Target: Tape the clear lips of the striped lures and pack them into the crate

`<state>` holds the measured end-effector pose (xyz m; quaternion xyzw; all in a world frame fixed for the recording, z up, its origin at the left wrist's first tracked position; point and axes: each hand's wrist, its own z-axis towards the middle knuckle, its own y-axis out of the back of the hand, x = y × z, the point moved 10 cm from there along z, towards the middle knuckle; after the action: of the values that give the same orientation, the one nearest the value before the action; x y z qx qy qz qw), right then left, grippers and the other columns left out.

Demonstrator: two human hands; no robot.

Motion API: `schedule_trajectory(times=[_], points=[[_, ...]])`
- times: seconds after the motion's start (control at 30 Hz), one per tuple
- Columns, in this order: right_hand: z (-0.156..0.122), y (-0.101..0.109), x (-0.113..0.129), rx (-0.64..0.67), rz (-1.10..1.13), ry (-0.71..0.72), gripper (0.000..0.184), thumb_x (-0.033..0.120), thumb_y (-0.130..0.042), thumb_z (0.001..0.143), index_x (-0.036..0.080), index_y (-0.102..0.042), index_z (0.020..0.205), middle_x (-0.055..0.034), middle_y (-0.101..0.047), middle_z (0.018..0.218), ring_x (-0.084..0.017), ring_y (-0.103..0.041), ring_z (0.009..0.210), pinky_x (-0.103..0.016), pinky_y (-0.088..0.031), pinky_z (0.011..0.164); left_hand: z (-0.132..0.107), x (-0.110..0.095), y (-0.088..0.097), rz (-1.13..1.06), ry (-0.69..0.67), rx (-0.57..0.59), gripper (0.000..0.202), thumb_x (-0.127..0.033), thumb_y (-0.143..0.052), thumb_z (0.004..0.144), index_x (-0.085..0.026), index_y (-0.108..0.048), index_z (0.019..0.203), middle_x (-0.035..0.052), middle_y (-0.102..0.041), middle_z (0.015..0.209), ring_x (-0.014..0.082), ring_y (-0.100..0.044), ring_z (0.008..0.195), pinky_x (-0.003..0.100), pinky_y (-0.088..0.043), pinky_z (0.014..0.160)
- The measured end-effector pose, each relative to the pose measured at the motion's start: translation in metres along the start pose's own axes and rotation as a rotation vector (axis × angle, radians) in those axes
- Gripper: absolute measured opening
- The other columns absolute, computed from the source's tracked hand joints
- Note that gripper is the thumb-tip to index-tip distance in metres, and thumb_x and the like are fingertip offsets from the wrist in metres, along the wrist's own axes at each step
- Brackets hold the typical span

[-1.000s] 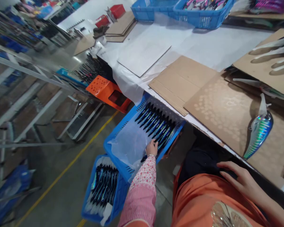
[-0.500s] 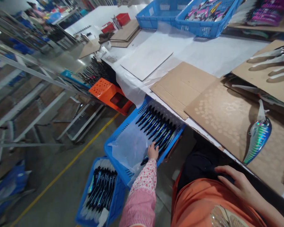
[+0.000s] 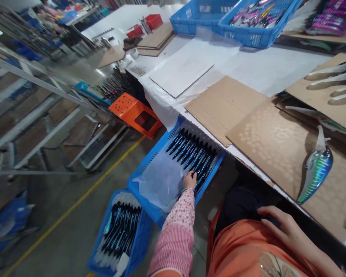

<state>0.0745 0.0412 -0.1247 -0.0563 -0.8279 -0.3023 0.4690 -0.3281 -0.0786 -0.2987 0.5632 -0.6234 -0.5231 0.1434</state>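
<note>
My left hand (image 3: 190, 180) reaches into a blue crate (image 3: 138, 181), its fingers closed on a dark blue fishing lure at the near end of a row. The row of fishing lures (image 3: 192, 152), dark-backed with blue-green stripes, lies side by side on a translucent sheet (image 3: 161, 177). The hand and sleeve partly hide the nearest lures. My right hand (image 3: 282, 223) hovers at my lap beside the table edge, holding nothing, fingers stretched out and apart. A single shiny blue-green lure (image 3: 317, 175) with a clear lip lies on cardboard to the right.
A lower blue crate (image 3: 96, 250) on the floor holds more lures. An orange stool (image 3: 135, 115) stands behind. On the table are cardboard sheets (image 3: 222, 104) and blue baskets (image 3: 248, 36), one with pink lures. Metal racks (image 3: 46, 134) stand at left.
My left hand has shifted slightly right and up along the row, and its fingers have drawn together. The right hand stays at my lap. The view has tilted a little.
</note>
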Motion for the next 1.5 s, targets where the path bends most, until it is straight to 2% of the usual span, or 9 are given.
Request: schedule_trajectory(times=[0.33, 0.6, 0.77, 0.87, 1.03, 1.17, 1.3, 1.37, 1.5], points=[[0.007, -0.005, 0.017, 0.020, 0.000, 0.023, 0.033, 0.045, -0.051, 0.096, 0.023, -0.069, 0.113, -0.0096, -0.072, 0.111, -0.026, -0.069, 0.102, -0.037, -0.058, 0.090, -0.001, -0.017, 0.001, 0.015, -0.048, -0.027, 0.028, -0.035, -0.058, 0.095, -0.018, -0.062, 0.116, 0.0087, -0.064, 0.119, 0.0212, -0.063, 0.105, 0.044, -0.053, 0.093], [0.008, -0.009, 0.021, 0.026, -0.008, 0.030, 0.034, 0.047, -0.052, 0.095, 0.023, -0.069, 0.111, -0.0095, -0.073, 0.108, -0.026, -0.070, 0.099, -0.036, -0.059, 0.087, 0.000, -0.024, 0.011, 0.033, -0.009, -0.067, 0.028, -0.040, -0.059, 0.094, -0.018, -0.065, 0.109, 0.0079, -0.067, 0.113, 0.0203, -0.064, 0.102, 0.044, -0.052, 0.093], [0.007, -0.009, 0.019, 0.030, -0.012, 0.021, 0.032, 0.045, -0.052, 0.096, 0.023, -0.068, 0.111, -0.0087, -0.072, 0.108, -0.025, -0.070, 0.099, -0.035, -0.058, 0.087, -0.006, -0.021, 0.023, 0.034, 0.041, -0.193, 0.038, -0.043, -0.057, 0.094, -0.018, -0.059, 0.122, 0.0101, -0.062, 0.123, 0.0237, -0.061, 0.109, 0.047, -0.051, 0.095], [0.006, -0.012, 0.015, 0.043, 0.001, 0.014, 0.032, 0.045, -0.051, 0.096, 0.022, -0.067, 0.113, -0.0093, -0.072, 0.109, -0.025, -0.069, 0.100, -0.036, -0.058, 0.089, -0.004, -0.017, 0.022, 0.035, 0.079, -0.237, 0.039, -0.042, -0.058, 0.093, -0.016, -0.058, 0.123, 0.0108, -0.061, 0.124, 0.0246, -0.061, 0.110, 0.048, -0.052, 0.094], [0.006, -0.018, 0.013, 0.063, 0.027, 0.012, 0.032, 0.045, -0.052, 0.096, 0.023, -0.066, 0.115, -0.0091, -0.071, 0.111, -0.025, -0.068, 0.102, -0.037, -0.057, 0.091, 0.003, -0.024, 0.014, 0.025, -0.020, -0.200, 0.031, -0.036, -0.057, 0.095, -0.017, -0.060, 0.120, 0.0085, -0.065, 0.117, 0.0199, -0.065, 0.099, 0.042, -0.054, 0.090], [0.007, -0.019, 0.013, 0.062, 0.029, 0.017, 0.032, 0.044, -0.052, 0.096, 0.023, -0.067, 0.114, -0.0091, -0.071, 0.111, -0.025, -0.068, 0.102, -0.037, -0.057, 0.090, -0.009, -0.036, 0.017, 0.077, -0.114, -0.205, 0.036, -0.038, -0.059, 0.093, -0.016, -0.058, 0.123, 0.0103, -0.062, 0.123, 0.0227, -0.062, 0.107, 0.044, -0.050, 0.095], [0.005, -0.016, 0.008, 0.044, 0.029, 0.007, 0.031, 0.044, -0.052, 0.096, 0.023, -0.067, 0.114, -0.0090, -0.071, 0.111, -0.025, -0.068, 0.102, -0.037, -0.057, 0.090, -0.024, -0.056, 0.006, 0.167, -0.245, -0.129, 0.023, -0.042, -0.066, 0.086, -0.022, -0.070, 0.098, 0.0089, -0.065, 0.108, 0.0275, -0.057, 0.113, 0.042, -0.045, 0.099], [0.004, -0.016, 0.006, 0.041, 0.029, 0.011, 0.031, 0.044, -0.052, 0.096, 0.023, -0.067, 0.114, -0.0091, -0.071, 0.111, -0.025, -0.068, 0.102, -0.037, -0.057, 0.090, -0.027, -0.062, 0.001, 0.215, -0.270, -0.097, 0.021, -0.042, -0.066, 0.085, -0.022, -0.071, 0.088, 0.0102, -0.066, 0.101, 0.0305, -0.057, 0.112, 0.044, -0.044, 0.098], [0.006, -0.019, 0.005, 0.048, 0.041, 0.025, 0.032, 0.044, -0.051, 0.097, 0.023, -0.066, 0.115, -0.0093, -0.071, 0.111, -0.024, -0.068, 0.102, -0.036, -0.057, 0.090, -0.024, -0.069, -0.006, 0.281, -0.285, -0.069, 0.029, -0.041, -0.059, 0.091, -0.017, -0.066, 0.105, 0.0106, -0.064, 0.109, 0.0276, -0.056, 0.111, 0.047, -0.044, 0.096]])
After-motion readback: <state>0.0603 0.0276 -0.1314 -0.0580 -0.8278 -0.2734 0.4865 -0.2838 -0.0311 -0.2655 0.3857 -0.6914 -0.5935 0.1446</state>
